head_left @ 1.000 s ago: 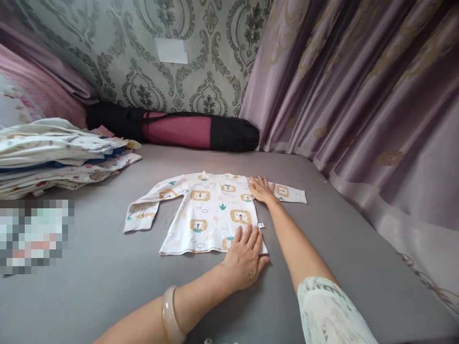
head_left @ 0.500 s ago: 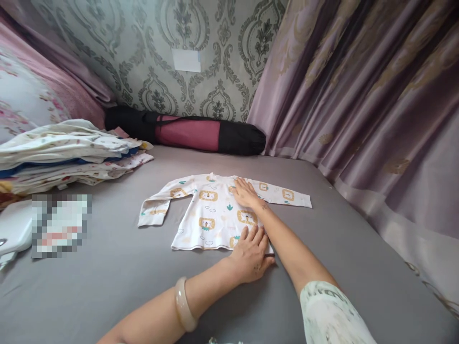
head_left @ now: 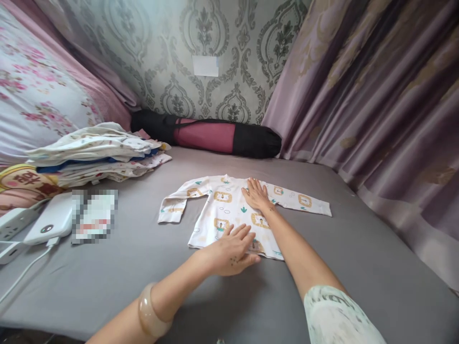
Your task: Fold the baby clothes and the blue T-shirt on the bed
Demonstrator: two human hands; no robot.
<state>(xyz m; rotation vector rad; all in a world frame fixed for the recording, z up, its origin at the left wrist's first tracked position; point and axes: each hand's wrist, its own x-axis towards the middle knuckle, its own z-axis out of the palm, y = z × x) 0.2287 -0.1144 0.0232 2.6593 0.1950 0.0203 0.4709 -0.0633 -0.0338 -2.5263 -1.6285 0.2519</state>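
Observation:
A small white long-sleeved shirt (head_left: 229, 210) printed with yellow lion faces and green leaves lies spread on the grey sheet. Its sleeve on the left bends down at the elbow, while the one on the right stretches out straight. My right hand (head_left: 257, 195) rests flat on the upper chest near the collar, fingers spread. Over the lower hem is my left hand (head_left: 234, 251), open with its fingers apart; whether it touches the cloth I cannot tell. A pale bangle (head_left: 152, 313) circles my left wrist.
Stacked clothes (head_left: 103, 153) lie at the left. Nearer are a white power bank (head_left: 53, 222) with a cable, a power strip (head_left: 16, 224) and a blurred-out item (head_left: 95, 215). A black and maroon long bag (head_left: 204, 136) lies along the wall; purple curtains (head_left: 358, 95) hang at right.
My left hand has moved left along the shirt's lower part, away from its right hem corner. My right hand stays near the collar, its fingers a little more spread. The view has shifted left.

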